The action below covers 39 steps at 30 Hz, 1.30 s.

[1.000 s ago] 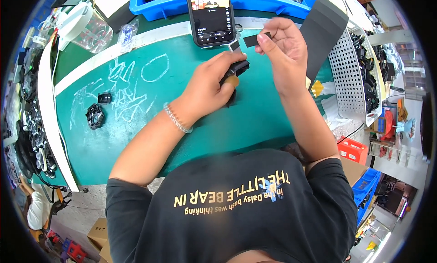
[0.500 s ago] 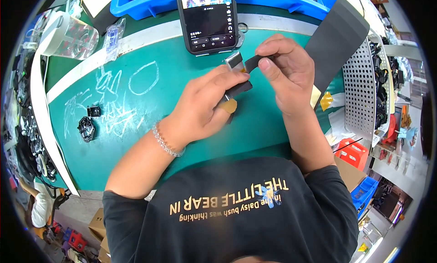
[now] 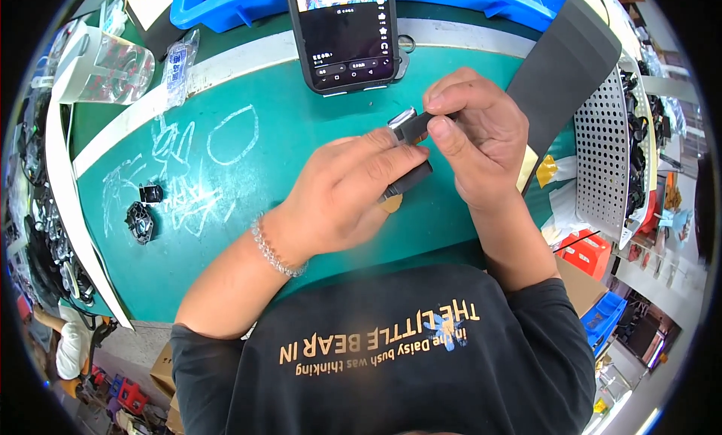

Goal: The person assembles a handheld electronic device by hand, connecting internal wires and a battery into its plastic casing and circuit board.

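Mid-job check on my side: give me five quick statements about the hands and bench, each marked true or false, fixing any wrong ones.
1. The right hand pinches a dark strip. True.
2. The left hand is empty. False: the left hand grips a black part.
3. A small round black part lies on the green bench top, left of the left hand. True.
4. The beaded bracelet is on the right wrist. False: the beaded bracelet is on the left wrist.
5. The phone has its screen lit. True.
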Each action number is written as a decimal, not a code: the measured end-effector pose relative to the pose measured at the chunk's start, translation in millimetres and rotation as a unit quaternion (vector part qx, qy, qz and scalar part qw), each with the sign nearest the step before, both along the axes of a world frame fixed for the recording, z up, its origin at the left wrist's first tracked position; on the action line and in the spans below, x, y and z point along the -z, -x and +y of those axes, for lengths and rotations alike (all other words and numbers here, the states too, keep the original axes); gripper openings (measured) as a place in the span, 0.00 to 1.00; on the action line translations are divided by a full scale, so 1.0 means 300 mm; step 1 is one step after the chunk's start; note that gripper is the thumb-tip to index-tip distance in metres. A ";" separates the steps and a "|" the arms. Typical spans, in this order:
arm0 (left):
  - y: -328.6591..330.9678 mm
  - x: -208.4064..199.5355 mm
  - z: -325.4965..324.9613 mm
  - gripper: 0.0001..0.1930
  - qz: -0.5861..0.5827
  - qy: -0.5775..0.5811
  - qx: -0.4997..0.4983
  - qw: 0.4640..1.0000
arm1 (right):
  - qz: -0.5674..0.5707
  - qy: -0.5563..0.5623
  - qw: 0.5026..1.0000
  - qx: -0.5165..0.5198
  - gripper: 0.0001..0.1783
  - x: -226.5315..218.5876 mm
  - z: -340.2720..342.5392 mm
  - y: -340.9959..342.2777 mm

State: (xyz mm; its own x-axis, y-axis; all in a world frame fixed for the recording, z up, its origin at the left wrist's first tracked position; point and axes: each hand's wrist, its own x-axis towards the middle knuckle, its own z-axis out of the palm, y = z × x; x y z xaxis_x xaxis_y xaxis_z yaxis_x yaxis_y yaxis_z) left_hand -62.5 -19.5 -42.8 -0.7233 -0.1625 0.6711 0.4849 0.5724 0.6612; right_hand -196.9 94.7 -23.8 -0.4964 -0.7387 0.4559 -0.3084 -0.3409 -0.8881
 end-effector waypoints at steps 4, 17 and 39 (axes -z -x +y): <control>-0.005 0.001 0.000 0.28 -0.003 0.021 0.000 1.000 | 0.017 0.003 1.000 0.004 0.08 -0.006 0.002 -0.002; -0.017 0.008 -0.002 0.29 -0.003 0.077 -0.003 0.997 | 0.146 0.020 0.988 0.051 0.16 -0.045 -0.001 -0.014; -0.014 -0.002 0.003 0.31 -0.031 0.046 -0.009 0.998 | 0.254 -0.028 0.965 0.056 0.10 -0.084 0.010 -0.026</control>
